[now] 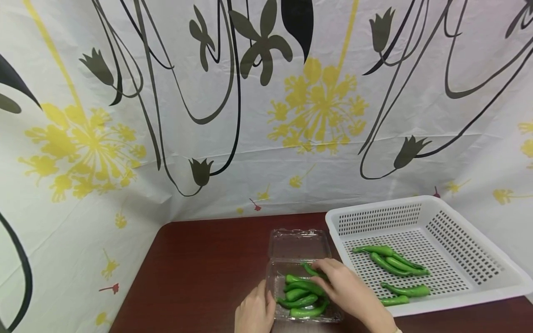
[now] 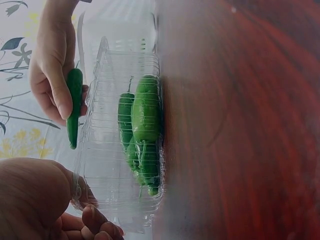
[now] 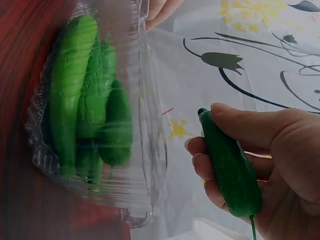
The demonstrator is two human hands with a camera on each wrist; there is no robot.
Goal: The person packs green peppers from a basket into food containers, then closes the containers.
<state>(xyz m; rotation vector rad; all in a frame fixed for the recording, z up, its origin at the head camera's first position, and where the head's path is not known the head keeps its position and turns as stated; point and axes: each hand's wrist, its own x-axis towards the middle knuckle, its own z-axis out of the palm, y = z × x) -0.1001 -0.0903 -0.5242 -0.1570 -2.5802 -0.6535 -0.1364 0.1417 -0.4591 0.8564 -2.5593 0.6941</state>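
Observation:
A clear plastic clamshell box (image 1: 281, 267) stands on the table with its lid (image 1: 299, 245) folded back. Several green chili peppers (image 1: 300, 298) lie inside it, seen through the ribbed wall in both wrist views. My left hand (image 1: 255, 311) grips the box's left side, thumb at the rim (image 2: 76, 187) and fingers curled at the outer wall. Above the box, my right hand (image 1: 347, 291) holds one green chili pepper (image 3: 230, 170) between thumb and fingers, its stem pointing back toward the wrist in the right wrist view.
To the right stands a white perforated plastic basket (image 1: 470, 222) with several green chili peppers (image 1: 395, 261) in it, its left wall close to the box. The dark red table (image 1: 200, 268) extends left. A patterned white cloth (image 1: 250, 138) hangs behind.

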